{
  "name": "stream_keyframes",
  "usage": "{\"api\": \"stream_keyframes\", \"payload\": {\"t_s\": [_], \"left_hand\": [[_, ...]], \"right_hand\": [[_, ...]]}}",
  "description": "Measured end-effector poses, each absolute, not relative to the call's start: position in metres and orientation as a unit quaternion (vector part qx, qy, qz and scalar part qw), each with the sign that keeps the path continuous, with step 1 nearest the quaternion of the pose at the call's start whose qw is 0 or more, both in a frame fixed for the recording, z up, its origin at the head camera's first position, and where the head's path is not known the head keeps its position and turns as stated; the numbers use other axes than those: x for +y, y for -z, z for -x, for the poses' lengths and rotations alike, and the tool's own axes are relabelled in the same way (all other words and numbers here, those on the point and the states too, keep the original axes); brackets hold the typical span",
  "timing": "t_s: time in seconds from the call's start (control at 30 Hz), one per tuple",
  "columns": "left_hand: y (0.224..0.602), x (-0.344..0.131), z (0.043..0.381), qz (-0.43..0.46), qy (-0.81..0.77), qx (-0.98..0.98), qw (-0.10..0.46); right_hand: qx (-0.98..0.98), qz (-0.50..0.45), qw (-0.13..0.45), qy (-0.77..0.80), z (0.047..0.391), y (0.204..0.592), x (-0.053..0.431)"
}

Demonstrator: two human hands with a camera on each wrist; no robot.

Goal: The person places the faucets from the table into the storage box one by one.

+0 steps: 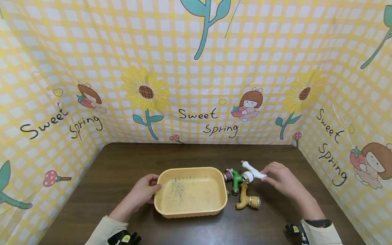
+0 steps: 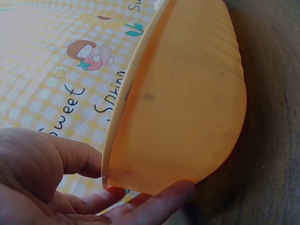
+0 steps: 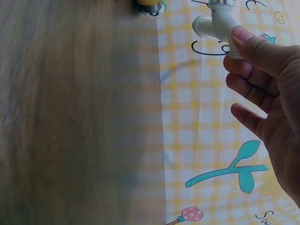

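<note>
Head view, left grip (image 1: 143,190) clasping yellow tray (image 1: 200,194), right grip (image 1: 281,177) narrowly pinching white tap (image 1: 254,172)

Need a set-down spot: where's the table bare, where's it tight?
Bare table: behind the tray, up to the cloth; left of the left hand, out to the cloth; and in front of the tray. Crowded: just right of the tray, where purple tap, green tap and yellow tap bunch by the white tap in the right hand.

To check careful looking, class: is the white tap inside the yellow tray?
No, the right hand pinches the white tap to the right of the yellow tray.
</note>
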State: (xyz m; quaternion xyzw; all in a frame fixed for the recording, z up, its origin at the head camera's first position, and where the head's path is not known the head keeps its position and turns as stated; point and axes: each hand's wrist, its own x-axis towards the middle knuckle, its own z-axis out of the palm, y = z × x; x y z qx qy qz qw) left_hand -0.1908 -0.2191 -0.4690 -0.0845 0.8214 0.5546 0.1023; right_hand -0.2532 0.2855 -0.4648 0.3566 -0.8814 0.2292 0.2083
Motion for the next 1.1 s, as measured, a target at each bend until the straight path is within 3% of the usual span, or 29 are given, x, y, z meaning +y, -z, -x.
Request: {"api": "stream_keyframes", "payload": {"t_s": [0.9, 1.1], "left_hand": [[0.471, -0.221, 0.193, 0.077, -0.56, 0.818, 0.108], [0.471, -0.223, 0.194, 0.077, -0.558, 0.819, 0.112]], "right_hand": [[-0.853, -0.395, 0.217, -0.263, 0.243, 0.435, 0.256], [-0.832, -0.42, 0.245, -0.266, 0.242, 0.431, 0.247]]}}
